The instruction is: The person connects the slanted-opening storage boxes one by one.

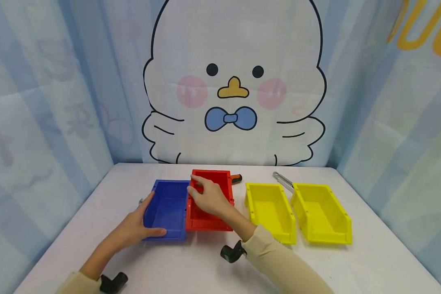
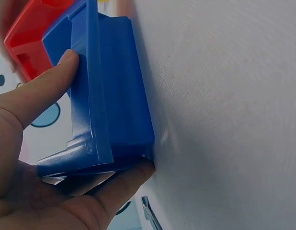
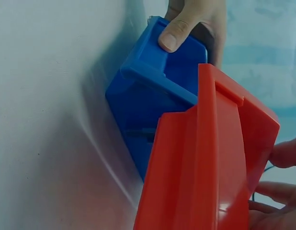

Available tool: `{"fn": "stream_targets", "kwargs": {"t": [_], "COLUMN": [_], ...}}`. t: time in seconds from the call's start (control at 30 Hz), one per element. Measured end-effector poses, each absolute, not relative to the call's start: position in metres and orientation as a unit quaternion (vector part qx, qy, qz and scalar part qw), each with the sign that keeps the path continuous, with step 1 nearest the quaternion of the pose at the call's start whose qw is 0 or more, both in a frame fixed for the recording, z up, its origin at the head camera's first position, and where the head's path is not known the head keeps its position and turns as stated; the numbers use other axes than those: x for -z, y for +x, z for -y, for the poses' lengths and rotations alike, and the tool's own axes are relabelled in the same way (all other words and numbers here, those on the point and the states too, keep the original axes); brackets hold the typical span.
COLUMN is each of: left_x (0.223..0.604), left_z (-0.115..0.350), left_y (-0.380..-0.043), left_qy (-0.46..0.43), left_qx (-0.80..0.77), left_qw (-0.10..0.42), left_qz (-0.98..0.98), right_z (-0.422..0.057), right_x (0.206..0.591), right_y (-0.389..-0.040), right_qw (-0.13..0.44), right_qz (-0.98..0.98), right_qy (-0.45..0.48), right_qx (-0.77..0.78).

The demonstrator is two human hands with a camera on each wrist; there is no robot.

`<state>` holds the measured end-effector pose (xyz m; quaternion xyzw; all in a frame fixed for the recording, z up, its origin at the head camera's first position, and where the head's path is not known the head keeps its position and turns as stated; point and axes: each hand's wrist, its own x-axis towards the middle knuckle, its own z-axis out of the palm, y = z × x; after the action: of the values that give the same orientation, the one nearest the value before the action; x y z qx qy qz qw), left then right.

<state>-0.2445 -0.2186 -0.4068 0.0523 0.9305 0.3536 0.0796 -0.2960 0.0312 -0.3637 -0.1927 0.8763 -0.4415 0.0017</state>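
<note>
A blue open-front storage bin (image 1: 167, 210) sits on the left half of the table, and my left hand (image 1: 134, 224) grips its left side. In the left wrist view the thumb (image 2: 66, 72) lies over the rim while the other fingers pass under the outside. Right beside it is a red bin (image 1: 209, 218), which overlaps the blue bin's edge and leans slightly in the right wrist view. My right hand (image 1: 207, 196) reaches across the red bin and holds it near its far left rim, thumb and fingers at the edge (image 3: 267, 148).
Two yellow bins (image 1: 270, 204) (image 1: 325, 212) stand to the right. Behind the red bin an orange-and-black handle (image 1: 237, 179) sticks out. A silver metal tool (image 1: 283, 180) lies behind the yellow bins, and a small metal piece (image 2: 149, 213) lies beyond the blue bin.
</note>
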Motion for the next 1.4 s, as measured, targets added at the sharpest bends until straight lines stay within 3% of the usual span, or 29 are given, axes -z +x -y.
{"fn": "stream_targets", "kwargs": {"t": [1.4], "left_x": [0.408], "left_z": [0.216], "left_y": [-0.246], "left_qy": [0.048], "left_qx": [-0.338], "left_qw": [0.074], "left_qz": [-0.937], "right_z": [-0.027], "right_x": [0.383], "right_y": [-0.292], "right_qw": [-0.017], "right_qz": [-0.854], "right_qy": [-0.176], "right_qx": [0.489]}}
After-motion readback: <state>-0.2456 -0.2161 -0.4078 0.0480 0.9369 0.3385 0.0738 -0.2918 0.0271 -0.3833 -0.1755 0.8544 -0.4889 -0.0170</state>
